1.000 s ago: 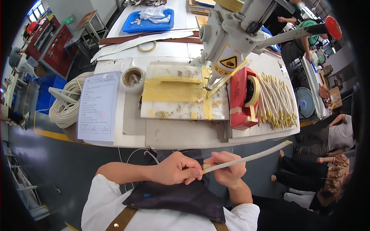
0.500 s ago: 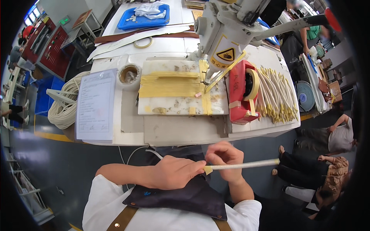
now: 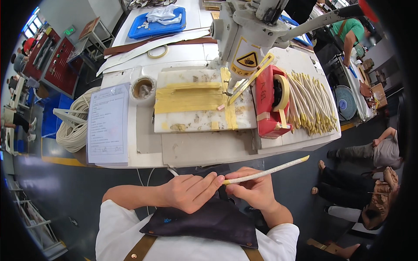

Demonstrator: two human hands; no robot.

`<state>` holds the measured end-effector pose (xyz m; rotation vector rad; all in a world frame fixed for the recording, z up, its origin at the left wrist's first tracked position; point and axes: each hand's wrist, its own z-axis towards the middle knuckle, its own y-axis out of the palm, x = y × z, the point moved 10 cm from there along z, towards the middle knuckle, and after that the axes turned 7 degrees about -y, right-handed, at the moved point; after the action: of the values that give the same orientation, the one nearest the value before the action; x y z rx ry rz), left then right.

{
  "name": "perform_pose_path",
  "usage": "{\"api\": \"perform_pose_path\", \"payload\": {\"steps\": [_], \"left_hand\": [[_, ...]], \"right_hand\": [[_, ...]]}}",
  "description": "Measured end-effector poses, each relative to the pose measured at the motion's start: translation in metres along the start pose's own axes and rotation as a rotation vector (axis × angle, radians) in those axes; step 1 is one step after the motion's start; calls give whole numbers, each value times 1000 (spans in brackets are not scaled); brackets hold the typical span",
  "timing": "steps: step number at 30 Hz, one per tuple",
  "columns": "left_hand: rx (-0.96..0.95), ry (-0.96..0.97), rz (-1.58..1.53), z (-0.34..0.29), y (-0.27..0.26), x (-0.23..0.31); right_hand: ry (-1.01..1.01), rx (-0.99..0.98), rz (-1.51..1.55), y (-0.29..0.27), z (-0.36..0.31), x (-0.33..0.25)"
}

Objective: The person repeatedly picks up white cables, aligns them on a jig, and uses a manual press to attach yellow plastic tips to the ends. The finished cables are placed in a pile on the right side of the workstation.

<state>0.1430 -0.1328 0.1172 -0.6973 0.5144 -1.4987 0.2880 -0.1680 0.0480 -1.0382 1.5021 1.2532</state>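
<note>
A white cord (image 3: 265, 172) runs through both my hands in front of the table edge. Its free end, wrapped in yellow tape, points up to the right. My left hand (image 3: 191, 191) is closed on the cord, and its fingertips meet a band of yellow tape (image 3: 227, 181) around it. Just right of that band, my right hand (image 3: 256, 188) pinches the cord between thumb and fingers. More of the cord trails behind my left hand toward the table. On the table, a white block (image 3: 191, 117) with yellow tape strips lies under a grey hand press (image 3: 244, 39).
A red tape dispenser (image 3: 265, 98) stands right of the block, beside a bundle of tape-tipped cords (image 3: 311, 104). At left are a coil of cord (image 3: 72, 135), a printed sheet (image 3: 108, 126) and a tape roll (image 3: 143, 89). A blue tray (image 3: 156, 30) sits farther back. People stand at right.
My right hand has come down onto the cord and now grips it beside the tape. The tape's loose flap is now wrapped around, and the cord's free end has tilted upward.
</note>
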Motion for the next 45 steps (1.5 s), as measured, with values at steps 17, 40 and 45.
{"api": "perform_pose_path", "payload": {"steps": [17,40,45], "left_hand": [[-603,-1350,-1916,-52,92,-20],[-105,-571,-402,-3,21,-35],[-517,-1432,-1484,-52,77,-52]], "right_hand": [[-512,-224,-709,19,21,-54],[-269,7,215,8,22,21],[-139,-136,357,23,43,28]]}}
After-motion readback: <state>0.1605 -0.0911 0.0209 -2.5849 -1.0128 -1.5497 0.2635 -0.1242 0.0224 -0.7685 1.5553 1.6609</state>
